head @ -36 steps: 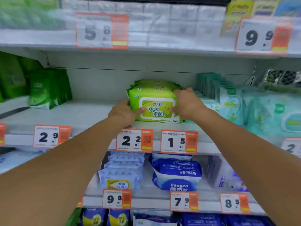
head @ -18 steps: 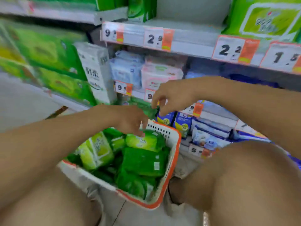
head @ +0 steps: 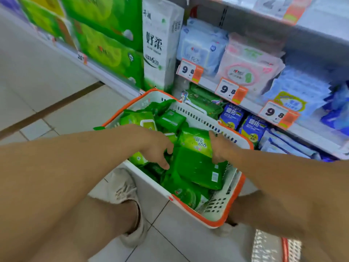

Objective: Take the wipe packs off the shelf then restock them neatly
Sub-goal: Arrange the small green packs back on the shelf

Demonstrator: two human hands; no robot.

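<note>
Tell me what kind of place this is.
Most likely a supermarket aisle. Shelves carry orange price tags under packaged tissue and wipes, and a shopping basket full of green wipe packs sits on the tiled floor.

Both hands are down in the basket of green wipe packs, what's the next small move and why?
Probably close both hands on the light green pack and lift it out: the left hand and right hand flank it, and it lies on top in the basket, so it should come free.
</note>
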